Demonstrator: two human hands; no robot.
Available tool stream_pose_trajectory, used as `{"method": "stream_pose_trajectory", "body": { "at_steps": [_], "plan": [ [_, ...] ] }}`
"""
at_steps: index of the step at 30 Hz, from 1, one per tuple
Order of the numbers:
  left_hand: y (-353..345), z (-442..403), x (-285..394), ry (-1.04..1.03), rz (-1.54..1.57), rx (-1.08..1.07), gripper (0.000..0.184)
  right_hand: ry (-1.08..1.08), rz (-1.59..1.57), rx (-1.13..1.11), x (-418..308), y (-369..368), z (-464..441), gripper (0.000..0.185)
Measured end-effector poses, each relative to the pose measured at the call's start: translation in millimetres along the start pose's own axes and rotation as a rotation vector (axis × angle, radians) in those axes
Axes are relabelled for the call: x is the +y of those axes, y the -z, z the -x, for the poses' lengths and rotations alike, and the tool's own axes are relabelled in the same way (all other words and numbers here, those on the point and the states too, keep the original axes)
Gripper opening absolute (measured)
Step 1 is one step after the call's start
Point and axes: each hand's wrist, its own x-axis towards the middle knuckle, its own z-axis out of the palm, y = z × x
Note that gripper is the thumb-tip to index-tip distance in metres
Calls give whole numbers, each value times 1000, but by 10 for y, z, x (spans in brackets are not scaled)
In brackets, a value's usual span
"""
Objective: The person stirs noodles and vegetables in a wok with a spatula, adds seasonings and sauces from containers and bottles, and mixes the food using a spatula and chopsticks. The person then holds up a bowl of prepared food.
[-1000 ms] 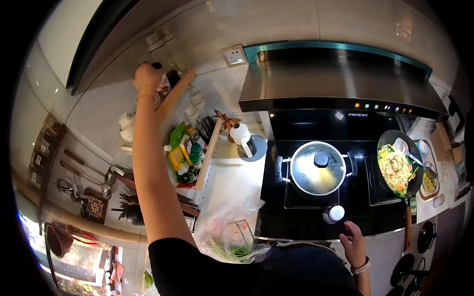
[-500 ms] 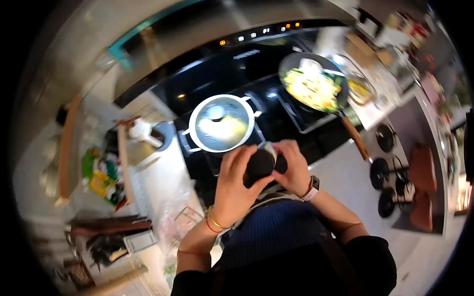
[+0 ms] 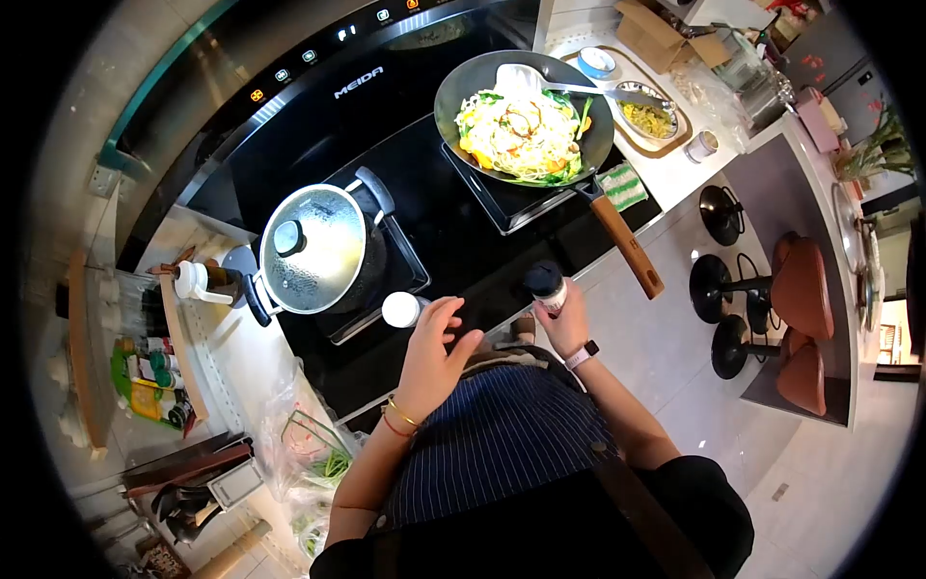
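Observation:
My right hand [image 3: 564, 326] is wrapped round a small black-capped seasoning bottle [image 3: 547, 282], held upright in front of my apron. My left hand [image 3: 436, 359] is open, fingers spread and curved, with nothing in it. Just beyond its fingertips, a white-capped jar [image 3: 400, 309] stands on the front of the black stove. Behind that jar a pot with a glass lid [image 3: 323, 246] sits on the left burner, its lid fogged with droplets. On the right burner is a wok [image 3: 453, 106] of noodles [image 3: 521, 130] with greens and a white-headed spatula [image 3: 579, 89].
The wok's wooden handle [image 3: 627, 246] juts over the stove's front edge. A tray [image 3: 666, 143] with a bowl and a dish stands on the right counter, beside a green-striped cloth [image 3: 622, 188]. Plastic bags of vegetables [image 3: 323, 454] lie front left. Brown stools [image 3: 805, 289] are on the right.
My hands have moved apart. Both were round a dark-topped item before me; now only the right holds a bottle, while the left is open by the white-capped jar. The view has turned.

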Motion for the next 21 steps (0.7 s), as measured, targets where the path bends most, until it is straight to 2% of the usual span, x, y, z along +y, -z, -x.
{"method": "stream_pose_trajectory", "body": {
  "at_steps": [2,3,4,6,8,10,11,12,13,14,17,18,21],
  "plan": [
    [-90,-73,-2,27,17,-10,40,-38,200,-238,113,21,-71,47],
    [-145,-102,4,39,41,-13,36,-250,157,-362,153,48,-81,47],
    [-204,-143,13,-20,29,-2,33,-250,151,-361,58,136,-108,47],
    [-247,-235,90,-80,10,-26,31,84,-80,-23,-81,288,-135,49],
    [-300,-312,130,-69,11,-45,32,145,-55,33,-3,276,-140,47],
    [-338,-393,212,-69,7,-67,32,-132,117,-401,109,253,-186,48],
    [-347,-453,286,-110,-69,-59,33,-34,-17,-380,-10,339,-244,49],
    [-353,-473,359,-138,-144,-55,35,-32,-18,-390,-150,419,-277,49],
    [-352,-496,422,-159,-162,-42,42,58,-181,-320,-324,509,-290,52],
    [-341,-496,531,-150,-163,-40,42,150,-344,-242,-486,611,-330,55],
    [-251,-473,916,-266,-33,-92,62,409,-425,-269,-815,939,-462,61],
    [-223,-463,993,-262,-33,-91,62,407,-427,-272,-885,1013,-499,61],
    [-126,-471,1156,-527,-178,-83,72,541,-472,-273,-1032,1186,-616,63]
  ]
}}
